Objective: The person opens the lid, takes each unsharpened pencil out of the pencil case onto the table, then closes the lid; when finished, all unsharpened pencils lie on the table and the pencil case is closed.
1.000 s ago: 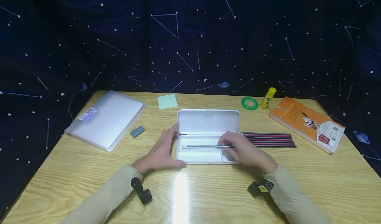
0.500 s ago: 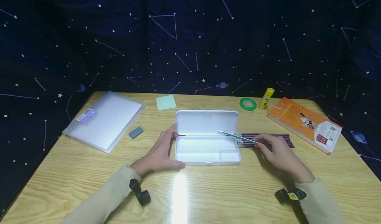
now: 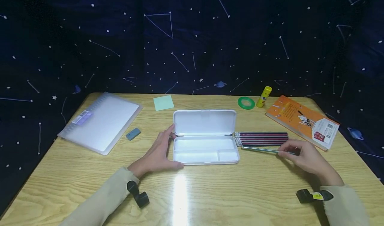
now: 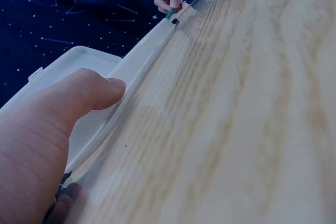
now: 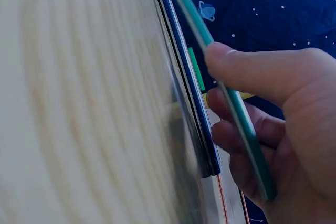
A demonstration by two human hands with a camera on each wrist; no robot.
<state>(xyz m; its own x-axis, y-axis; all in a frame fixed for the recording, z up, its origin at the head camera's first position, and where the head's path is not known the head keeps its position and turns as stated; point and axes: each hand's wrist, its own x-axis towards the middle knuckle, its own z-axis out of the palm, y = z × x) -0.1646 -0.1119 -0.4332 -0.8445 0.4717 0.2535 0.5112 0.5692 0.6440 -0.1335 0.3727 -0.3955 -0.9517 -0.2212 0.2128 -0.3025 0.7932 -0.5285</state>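
The white pencil case (image 3: 206, 149) lies with its lid raised, and its compartments hold nothing. My left hand (image 3: 157, 152) grips its left end, thumb at the front edge and fingers round the back corner; in the left wrist view the thumb (image 4: 86, 93) lies over the case wall (image 4: 142, 56). Between thumb and fingers my right hand (image 3: 306, 157) pinches a green pencil (image 3: 261, 149), which points left along the near side of a row of dark red-and-black pencils (image 3: 262, 138). The right wrist view shows the green pencil (image 5: 241, 119) crossing the fingers.
On the left lie a clear-covered notebook (image 3: 105, 122) and a grey-blue eraser (image 3: 133, 134). Behind the case are green sticky notes (image 3: 163, 103). Green tape (image 3: 246, 103), a yellow glue stick (image 3: 264, 97) and an orange book (image 3: 303, 119) occupy the back right.
My right hand has lifted the green pencil out of the case and carried it right, beside the row of pencils. The left hand stays on the case.
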